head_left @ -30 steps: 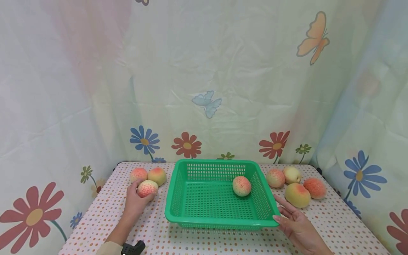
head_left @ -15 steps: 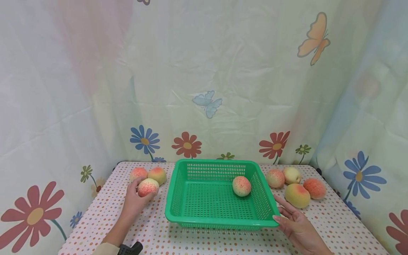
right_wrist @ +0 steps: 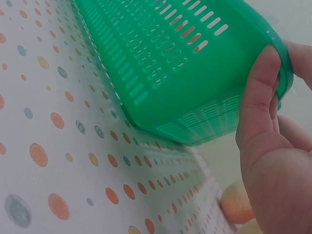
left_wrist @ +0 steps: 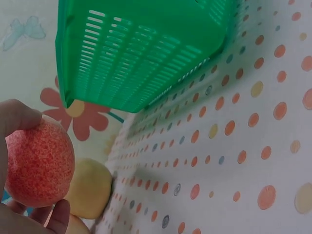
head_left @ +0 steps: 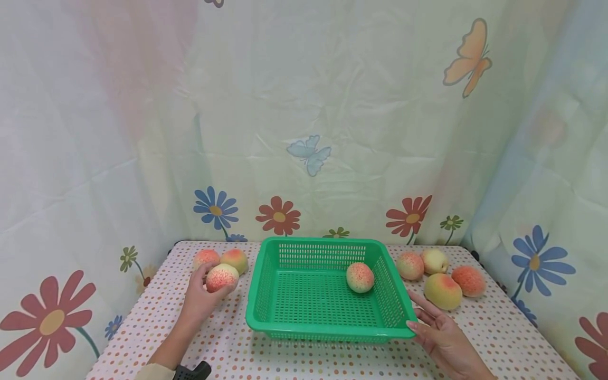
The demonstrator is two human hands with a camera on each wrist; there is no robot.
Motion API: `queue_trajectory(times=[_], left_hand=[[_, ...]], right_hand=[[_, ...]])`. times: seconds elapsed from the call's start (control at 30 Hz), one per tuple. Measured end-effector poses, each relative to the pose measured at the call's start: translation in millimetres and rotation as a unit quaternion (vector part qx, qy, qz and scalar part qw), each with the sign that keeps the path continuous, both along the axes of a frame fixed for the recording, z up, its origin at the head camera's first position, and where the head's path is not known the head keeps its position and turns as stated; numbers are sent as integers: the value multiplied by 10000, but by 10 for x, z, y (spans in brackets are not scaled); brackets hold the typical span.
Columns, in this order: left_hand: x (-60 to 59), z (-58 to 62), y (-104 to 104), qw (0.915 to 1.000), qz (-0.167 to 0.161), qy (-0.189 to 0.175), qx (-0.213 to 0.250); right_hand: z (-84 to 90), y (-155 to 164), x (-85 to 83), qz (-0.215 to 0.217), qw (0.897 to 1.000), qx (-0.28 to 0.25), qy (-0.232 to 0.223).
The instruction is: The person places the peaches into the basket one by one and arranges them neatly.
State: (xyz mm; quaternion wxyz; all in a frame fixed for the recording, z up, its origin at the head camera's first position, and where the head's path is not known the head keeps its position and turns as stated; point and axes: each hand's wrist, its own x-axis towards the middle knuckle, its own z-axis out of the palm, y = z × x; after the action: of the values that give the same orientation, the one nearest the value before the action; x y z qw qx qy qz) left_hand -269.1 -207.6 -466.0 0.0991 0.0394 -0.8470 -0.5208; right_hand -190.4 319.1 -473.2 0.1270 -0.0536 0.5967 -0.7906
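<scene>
My left hand (head_left: 198, 296) grips a red-speckled peach (head_left: 222, 278) between thumb and fingers. In the left wrist view that peach (left_wrist: 41, 163) is held off the table, with a yellowish peach (left_wrist: 89, 189) behind it. Two more peaches, one pinkish (head_left: 206, 258) and one yellow-red (head_left: 235, 261), lie just beyond the hand. A green plastic basket (head_left: 328, 331) stands in the middle, with one speckled peach (head_left: 360, 277) inside at the right. At its front right corner my right hand (head_left: 442, 335) pinches the rim; the right wrist view shows the basket's rim (right_wrist: 287, 63) between thumb and fingers.
Right of the basket lie several peaches: a speckled one (head_left: 410, 265), a pale one (head_left: 435, 260), a yellow-red one (head_left: 443, 291) and an orange-red one (head_left: 468, 281). A dotted cloth (head_left: 228, 353) covers the table. A printed curtain (head_left: 304, 105) closes off the back and sides.
The left hand has raised the speckled peach slightly and shifted it a little to the right. The right hand and basket have not visibly moved.
</scene>
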Motion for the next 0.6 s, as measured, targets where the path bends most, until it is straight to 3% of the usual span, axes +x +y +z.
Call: queue_trajectory(times=[0.6], left_hand=[[123,217,81,9982,-404,337,295]], right_hand=[[-33,6,-4,-40,10000,-57,43]])
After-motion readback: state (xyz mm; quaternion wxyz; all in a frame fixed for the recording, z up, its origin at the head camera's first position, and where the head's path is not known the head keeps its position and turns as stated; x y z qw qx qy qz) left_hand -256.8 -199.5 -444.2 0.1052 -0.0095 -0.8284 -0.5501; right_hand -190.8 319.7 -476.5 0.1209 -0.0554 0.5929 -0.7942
